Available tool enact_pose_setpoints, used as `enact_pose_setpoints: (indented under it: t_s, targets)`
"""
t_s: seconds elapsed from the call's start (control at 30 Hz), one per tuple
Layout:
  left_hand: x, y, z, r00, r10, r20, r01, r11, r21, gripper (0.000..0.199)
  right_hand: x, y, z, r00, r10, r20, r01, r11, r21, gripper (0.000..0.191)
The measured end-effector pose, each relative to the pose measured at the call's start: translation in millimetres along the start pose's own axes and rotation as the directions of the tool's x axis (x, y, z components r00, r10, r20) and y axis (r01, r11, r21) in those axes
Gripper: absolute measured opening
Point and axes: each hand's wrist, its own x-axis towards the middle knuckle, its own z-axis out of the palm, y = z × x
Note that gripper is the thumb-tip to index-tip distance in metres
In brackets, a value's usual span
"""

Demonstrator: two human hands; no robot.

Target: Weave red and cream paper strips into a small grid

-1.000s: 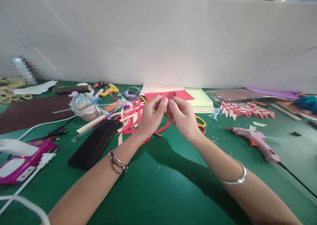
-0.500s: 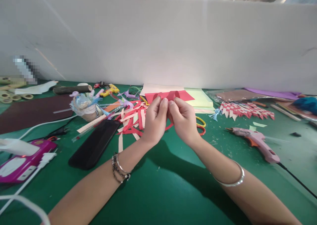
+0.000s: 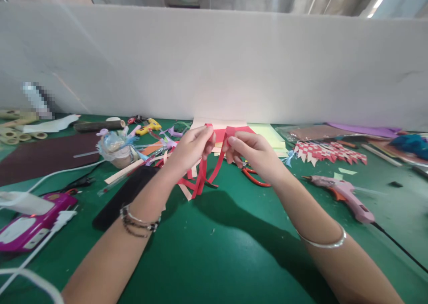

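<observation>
My left hand (image 3: 198,147) is closed in a pinch on a red paper strip (image 3: 202,177), whose tail hangs down toward the table. Just to its right, my right hand (image 3: 249,150) pinches another length of red paper strip (image 3: 219,162), which slants down to the left. I cannot tell whether the two lengths are joined. Behind the hands lie a red paper sheet (image 3: 219,135) and pale yellow sheets (image 3: 267,137). Loose red and pink strips (image 3: 185,191) lie beneath and left of my left hand, partly hidden by it.
Orange handles (image 3: 254,179) lie below my right hand. A pink glue gun (image 3: 347,192) and a woven red-and-white paper piece (image 3: 329,152) lie right. At left are a black phone (image 3: 117,201), a magenta power strip (image 3: 56,212) and a wrapped bundle (image 3: 117,148). A white partition (image 3: 214,63) stands behind.
My hands, close together before, have moved apart, the left one leftward and slightly up. Red strip tails now show hanging between them. The view has tilted slightly upward.
</observation>
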Motion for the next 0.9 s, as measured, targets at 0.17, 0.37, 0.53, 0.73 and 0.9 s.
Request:
enact_pose_setpoints:
  t_s: [0.17, 0.37, 0.53, 0.73, 0.9]
  targets:
    - [1, -10, -33.8, 0.987, -0.139, 0.083, 0.067, 0.819, 0.569, 0.039, -3, -13, -17, 0.986, 0.008, 0.164, 0.024, 0.981, -0.193, 0.025]
    - [-11, -7, -0.2, 0.941, 0.158, 0.299, -0.239, 0.936, 0.257, 0.054, -9, -24, -18, 0.957, -0.036, 0.289, 0.088, 0.982, -0.166, 0.024]
    - [-10, -11, 24.3, 0.889, 0.197, 0.414, -0.166, 0.980, -0.111, 0.015, -13, -24, -24, 0.971, -0.141, 0.193, 0.134, 0.990, 0.049, 0.026]
    - [0, -27, 9.8, 0.952, 0.083, 0.293, -0.051, 0.992, -0.113, 0.023, -19, -29, -45, 0.972, -0.232, 0.037, 0.223, 0.960, 0.166, 0.024]
    - [4, -28, 6.8, 0.981, 0.055, 0.184, -0.001, 0.960, -0.280, 0.026, -21, -38, -56, 0.895, -0.021, 0.446, 0.112, 0.978, -0.178, 0.021]
